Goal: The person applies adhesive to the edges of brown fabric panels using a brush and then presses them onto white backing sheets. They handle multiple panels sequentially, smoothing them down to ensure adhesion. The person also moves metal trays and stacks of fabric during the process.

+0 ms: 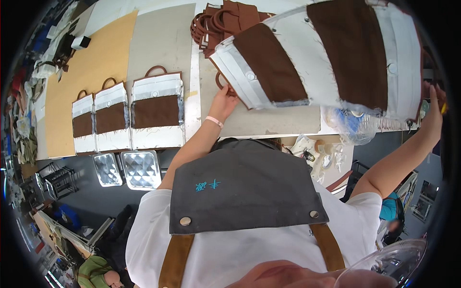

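Note:
A long bag panel, white with two brown fabric bands and frayed edges, is held up above the table at the right, tilted. My left hand pinches its left end, beside a brown loop handle. At the opposite end my right hand grips the far right edge; its fingers are partly hidden at the rim of the picture. Three similar brown and white bag pieces with loop handles lie in a row on the table to the left.
A pile of brown bag pieces with handles sits at the back of the table. Clear plastic with blue items lies under the held panel. Below the table edge are two shiny metallic panels. Other people are in the background.

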The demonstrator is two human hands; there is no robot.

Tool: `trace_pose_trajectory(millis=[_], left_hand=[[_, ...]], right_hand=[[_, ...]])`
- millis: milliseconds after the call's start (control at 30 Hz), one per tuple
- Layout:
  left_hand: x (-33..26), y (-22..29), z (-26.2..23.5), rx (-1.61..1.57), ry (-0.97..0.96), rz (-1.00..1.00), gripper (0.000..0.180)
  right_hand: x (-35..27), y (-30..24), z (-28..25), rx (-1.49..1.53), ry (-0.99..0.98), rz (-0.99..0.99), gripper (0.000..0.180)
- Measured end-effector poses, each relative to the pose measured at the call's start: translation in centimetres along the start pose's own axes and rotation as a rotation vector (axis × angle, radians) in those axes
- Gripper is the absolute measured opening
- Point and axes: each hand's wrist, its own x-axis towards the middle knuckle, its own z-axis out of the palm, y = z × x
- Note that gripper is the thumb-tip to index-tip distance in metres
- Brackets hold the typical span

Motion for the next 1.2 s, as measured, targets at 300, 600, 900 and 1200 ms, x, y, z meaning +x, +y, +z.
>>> trace_pose_trajectory(millis=[300, 600, 900, 1200], left_hand=[[-3.9, 5.3, -5.1, 0.263, 0.422, 0.319, 0.013], [-4.7, 6.8, -7.4, 0.297, 0.541, 0.369, 0.010], [-3.3, 7.0, -8.0, 0.306, 0.582, 0.390, 0.012], [-3.6, 6.9, -7.4, 0.327, 0.599, 0.411, 0.018]], right_hand=[[-21.3, 8.9, 15.9, -0.102, -0.304, 0.311, 0.028], [-33.0, 12.5, 21.6, 0.069, -0.320, 0.578, 0.026], [-31.6, 11.2, 22.0, -0.040, -0.333, 0.430, 0.027], [-31.3, 9.1, 21.9, -0.200, -0.454, 0.177, 0.024]])
